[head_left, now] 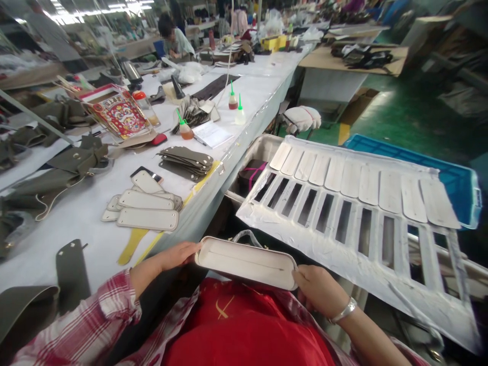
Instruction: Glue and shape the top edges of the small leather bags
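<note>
A long pale leather piece (pixel 246 262) with rounded ends lies across my lap, its cream side up. My left hand (pixel 173 255) grips its left end with fingers closed on the edge. My right hand (pixel 318 287), with a watch at the wrist, holds its right end. Just beyond it, a white slotted drying rack (pixel 343 239) carries a row of similar pale pieces (pixel 368 185). On the long white table (pixel 87 218) to my left lies a small stack of the same pale pieces (pixel 147 208) and a pile of olive ones (pixel 186 161).
Glue bottles (pixel 236 108) with green tips, a colourful box (pixel 118 111) and olive bag parts (pixel 64 168) sit on the table. A blue crate (pixel 453 180) stands behind the rack, a grey bin (pixel 259 150) beneath it. Another person works at the far end of the table.
</note>
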Demonstrator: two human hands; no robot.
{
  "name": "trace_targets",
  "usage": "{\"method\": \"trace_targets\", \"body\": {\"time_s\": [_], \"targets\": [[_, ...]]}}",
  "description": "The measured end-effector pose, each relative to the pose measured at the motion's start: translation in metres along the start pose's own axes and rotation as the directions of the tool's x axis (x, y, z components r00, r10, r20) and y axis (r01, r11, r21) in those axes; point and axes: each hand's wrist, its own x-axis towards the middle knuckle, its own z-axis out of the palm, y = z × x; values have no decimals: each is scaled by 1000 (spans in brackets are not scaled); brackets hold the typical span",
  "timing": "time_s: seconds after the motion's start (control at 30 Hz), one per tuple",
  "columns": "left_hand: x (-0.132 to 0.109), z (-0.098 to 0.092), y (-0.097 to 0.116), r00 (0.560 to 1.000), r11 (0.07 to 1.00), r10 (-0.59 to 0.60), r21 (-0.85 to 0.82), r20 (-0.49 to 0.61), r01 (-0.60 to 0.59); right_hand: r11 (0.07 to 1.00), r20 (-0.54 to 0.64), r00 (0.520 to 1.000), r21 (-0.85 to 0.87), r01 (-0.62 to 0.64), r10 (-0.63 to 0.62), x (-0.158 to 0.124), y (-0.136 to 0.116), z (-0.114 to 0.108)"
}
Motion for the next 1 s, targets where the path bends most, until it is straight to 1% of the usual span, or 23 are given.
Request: {"method": "trace_targets", "body": {"time_s": [0.1,0.17,0.23,0.3,0.37,0.5,0.57,0.63,0.7,0.77,0.83,0.87,0.93,1.0], "targets": [[5,-3,0,998,992,64,108,-22,-61,988,62,996,139,-67,59,-1,-3,0],[7,-5,0,996,985,82,157,-19,-78,981,71,993,169,-101,90,-2,-5,0],[7,-6,2,995,973,98,213,-17,-92,980,80,992,161,-114,102,-2,-6,0],[6,-4,3,994,961,104,261,-22,-95,993,97,993,93,-76,67,-2,-6,-1],[4,-2,4,994,953,103,291,-41,-87,1000,97,995,-24,-5,8,-2,-5,-1],[1,5,2,989,955,118,282,-84,-90,961,37,994,-251,112,-106,1,-2,-2],[0,6,0,987,965,132,238,-94,-107,941,33,988,-301,154,-151,2,-1,-2],[0,6,-2,984,978,146,166,-101,-128,943,58,985,-286,171,-161,3,-1,-2],[0,6,-4,983,988,147,67,-106,-141,977,96,991,-186,108,-91,3,-2,-2],[-1,7,-7,986,990,126,-46,-113,-132,998,127,992,-65,-1,9,2,-4,-1],[-2,10,-10,988,984,92,-139,-121,-109,995,140,986,36,-91,85,1,-7,-1],[-2,13,-12,989,976,71,-196,-129,-96,990,140,985,76,-116,104,1,-9,-1],[-1,20,-17,987,935,23,-347,-160,-78,978,138,982,148,-147,127,1,-10,-1],[0,28,-20,983,868,-19,-491,-183,-75,967,139,981,195,-164,138,1,-11,-1]]}}
